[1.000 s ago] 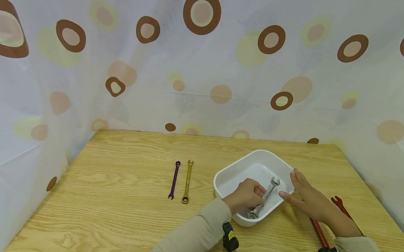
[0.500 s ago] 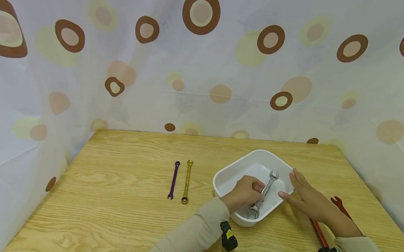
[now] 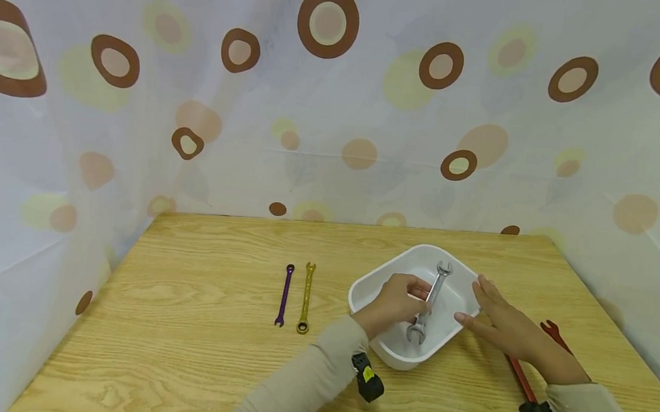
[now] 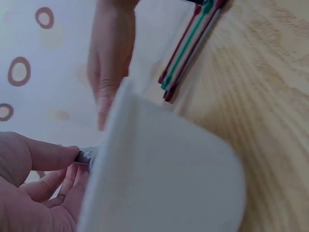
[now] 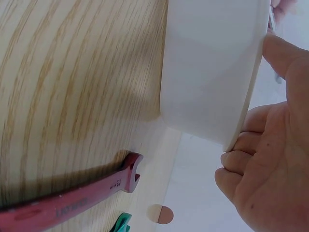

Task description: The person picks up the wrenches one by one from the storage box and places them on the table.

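Note:
A white basin (image 3: 418,263) stands right of the middle of the wooden table. My left hand (image 3: 395,303) reaches over its near left rim and pinches a silver double open-ended wrench (image 3: 433,295) between thumb and fingers. In the left wrist view the thumb (image 4: 53,155) presses on the wrench shaft (image 4: 85,156); the basin wall hides the rest. Both wrench heads show in the head view, inside the basin's outline. My right hand (image 3: 508,330) lies against the basin's right rim with fingers extended. In the right wrist view the thumb (image 5: 282,55) touches the rim.
To the left lie a purple wrench (image 3: 285,295) and a gold wrench (image 3: 307,297), side by side. Red wrenches (image 3: 524,382) lie under the right forearm, with a green wrench (image 4: 186,46) among them. A patterned cloth (image 3: 336,117) hangs behind the table.
My left hand has shifted slightly up and to the left in the head view, and the silver wrench has moved with it, turning more upright. The right hand has stayed at the rim.

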`<state>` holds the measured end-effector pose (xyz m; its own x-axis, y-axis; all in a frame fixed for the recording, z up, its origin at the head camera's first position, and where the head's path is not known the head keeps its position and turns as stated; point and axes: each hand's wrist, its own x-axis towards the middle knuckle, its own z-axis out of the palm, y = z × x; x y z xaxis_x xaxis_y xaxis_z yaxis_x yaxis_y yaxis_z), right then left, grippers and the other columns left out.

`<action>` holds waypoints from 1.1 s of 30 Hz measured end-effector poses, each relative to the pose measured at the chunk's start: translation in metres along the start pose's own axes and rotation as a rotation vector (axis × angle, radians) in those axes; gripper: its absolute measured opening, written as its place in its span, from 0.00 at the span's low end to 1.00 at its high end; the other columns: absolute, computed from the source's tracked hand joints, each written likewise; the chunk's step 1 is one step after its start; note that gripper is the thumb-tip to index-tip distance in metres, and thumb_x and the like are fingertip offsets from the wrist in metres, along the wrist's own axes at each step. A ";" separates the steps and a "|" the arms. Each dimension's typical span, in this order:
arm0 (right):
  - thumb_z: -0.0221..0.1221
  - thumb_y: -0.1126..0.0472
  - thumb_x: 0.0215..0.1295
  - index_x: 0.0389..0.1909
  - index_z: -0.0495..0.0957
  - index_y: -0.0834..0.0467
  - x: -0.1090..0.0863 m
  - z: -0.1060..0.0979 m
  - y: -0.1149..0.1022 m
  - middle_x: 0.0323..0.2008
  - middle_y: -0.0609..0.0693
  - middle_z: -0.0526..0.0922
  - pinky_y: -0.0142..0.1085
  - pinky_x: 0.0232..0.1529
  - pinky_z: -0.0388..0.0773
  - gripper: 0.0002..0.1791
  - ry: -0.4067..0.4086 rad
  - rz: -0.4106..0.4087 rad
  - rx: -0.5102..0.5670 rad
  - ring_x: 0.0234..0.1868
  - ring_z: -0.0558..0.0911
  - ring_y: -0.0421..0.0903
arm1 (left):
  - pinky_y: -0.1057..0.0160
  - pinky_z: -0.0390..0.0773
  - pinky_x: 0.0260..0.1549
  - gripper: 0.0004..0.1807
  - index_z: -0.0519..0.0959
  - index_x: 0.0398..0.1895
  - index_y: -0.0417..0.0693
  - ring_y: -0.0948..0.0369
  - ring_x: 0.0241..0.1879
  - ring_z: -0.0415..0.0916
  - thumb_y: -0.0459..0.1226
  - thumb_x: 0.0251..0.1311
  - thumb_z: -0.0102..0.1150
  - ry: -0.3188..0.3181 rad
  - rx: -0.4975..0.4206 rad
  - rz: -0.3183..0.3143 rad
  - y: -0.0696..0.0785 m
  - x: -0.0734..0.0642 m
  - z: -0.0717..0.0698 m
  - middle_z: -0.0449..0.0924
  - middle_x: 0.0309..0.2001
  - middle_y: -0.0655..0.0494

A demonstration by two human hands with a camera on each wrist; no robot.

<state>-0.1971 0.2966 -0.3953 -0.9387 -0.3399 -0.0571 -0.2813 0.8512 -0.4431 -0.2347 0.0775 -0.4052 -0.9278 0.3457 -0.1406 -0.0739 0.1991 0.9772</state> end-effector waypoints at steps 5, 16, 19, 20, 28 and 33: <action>0.53 0.42 0.68 0.71 0.43 0.75 0.000 0.000 0.000 0.72 0.72 0.37 0.70 0.59 0.53 0.50 -0.004 0.003 -0.005 0.69 0.47 0.75 | 0.63 0.83 0.27 0.12 0.81 0.43 0.39 0.64 0.29 0.76 0.24 0.55 0.63 0.001 -0.063 -0.004 0.011 0.000 -0.016 0.77 0.32 0.57; 0.52 0.43 0.70 0.72 0.41 0.74 -0.002 -0.002 0.000 0.73 0.71 0.35 0.71 0.58 0.54 0.49 -0.020 -0.016 -0.001 0.68 0.48 0.75 | 0.62 0.84 0.33 0.17 0.79 0.51 0.38 0.60 0.33 0.81 0.25 0.57 0.62 0.058 -0.149 -0.005 0.026 -0.005 -0.066 0.80 0.40 0.51; 0.52 0.43 0.70 0.72 0.41 0.74 -0.002 -0.002 0.000 0.73 0.72 0.35 0.70 0.57 0.55 0.48 -0.019 -0.019 -0.010 0.67 0.50 0.76 | 0.61 0.84 0.35 0.18 0.78 0.52 0.37 0.58 0.36 0.82 0.25 0.58 0.61 0.086 -0.165 -0.001 0.025 -0.008 -0.083 0.80 0.42 0.49; 0.52 0.43 0.70 0.71 0.42 0.74 -0.002 -0.002 0.000 0.73 0.72 0.36 0.70 0.58 0.55 0.48 -0.017 -0.020 -0.013 0.67 0.50 0.76 | 0.60 0.83 0.36 0.18 0.78 0.53 0.38 0.57 0.37 0.82 0.25 0.58 0.61 0.095 -0.170 -0.003 0.024 -0.009 -0.089 0.79 0.43 0.48; 0.52 0.43 0.70 0.72 0.41 0.73 -0.001 -0.002 0.001 0.73 0.71 0.35 0.70 0.57 0.56 0.49 -0.020 -0.013 -0.013 0.67 0.52 0.77 | 0.56 0.82 0.43 0.19 0.75 0.56 0.34 0.53 0.41 0.83 0.24 0.60 0.58 0.152 -0.199 0.012 0.010 -0.023 -0.139 0.79 0.46 0.44; 0.51 0.42 0.70 0.72 0.41 0.73 0.000 -0.001 0.002 0.73 0.71 0.35 0.70 0.57 0.57 0.49 -0.022 -0.010 -0.013 0.67 0.52 0.76 | 0.56 0.81 0.45 0.19 0.75 0.56 0.33 0.58 0.38 0.82 0.24 0.60 0.58 0.216 -0.168 -0.009 -0.006 -0.033 -0.167 0.78 0.47 0.42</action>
<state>-0.1974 0.2989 -0.3954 -0.9312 -0.3571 -0.0728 -0.2933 0.8529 -0.4319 -0.2642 -0.0880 -0.3803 -0.9820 0.1371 -0.1297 -0.1254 0.0402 0.9913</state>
